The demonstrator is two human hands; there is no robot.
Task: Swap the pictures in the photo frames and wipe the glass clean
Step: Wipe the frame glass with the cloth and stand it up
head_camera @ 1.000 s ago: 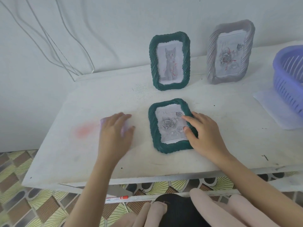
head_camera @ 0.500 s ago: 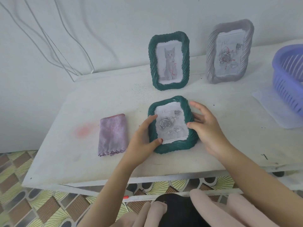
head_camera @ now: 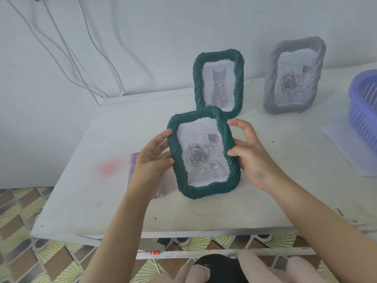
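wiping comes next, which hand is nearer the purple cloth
Left. The left hand is over the purple cloth, hiding part of it; the right hand is across the rose frame from it.

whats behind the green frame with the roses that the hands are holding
A second dark green twisted-rim photo frame with a cat picture stands behind the held green rose frame, its lower edge partly covered. The patch of white table directly behind it cannot be seen.

Two bare arms, bare to the pic edge. Left hand [head_camera: 152,160] & right hand [head_camera: 251,158] w/ short nails. At btm, legs in pale pink pants [head_camera: 265,269]. Black thing [head_camera: 220,268] btwn the knees, can't tell what.
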